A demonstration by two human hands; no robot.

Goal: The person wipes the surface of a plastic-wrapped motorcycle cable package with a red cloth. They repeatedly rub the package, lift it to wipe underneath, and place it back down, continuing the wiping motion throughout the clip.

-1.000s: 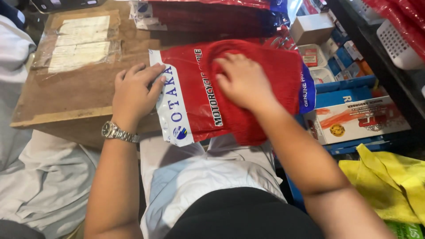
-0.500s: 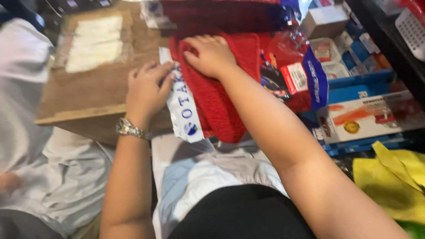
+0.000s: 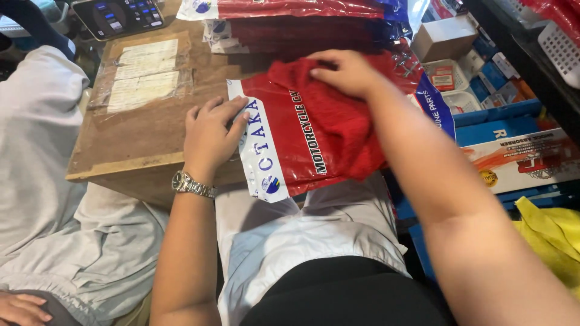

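The red bag (image 3: pixel 284 139) is thin plastic, glossy, with wrinkles that catch the light. The red cloth (image 3: pixel 338 121) on it looks ribbed, soft and matt. The counter (image 3: pixel 130 136) is brown wood, rough and dull, with paper labels (image 3: pixel 145 72) under shiny clear tape. The wristwatch (image 3: pixel 192 184) is polished metal.

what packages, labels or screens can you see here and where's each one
Red plastic bag: flat on the brown box, white strip at its left end, left hand on that strip, right hand on red cloth.
Taped paper labels: pale rectangles, box top left.
Dark screen: top left.
Orange-and-white carton: right.
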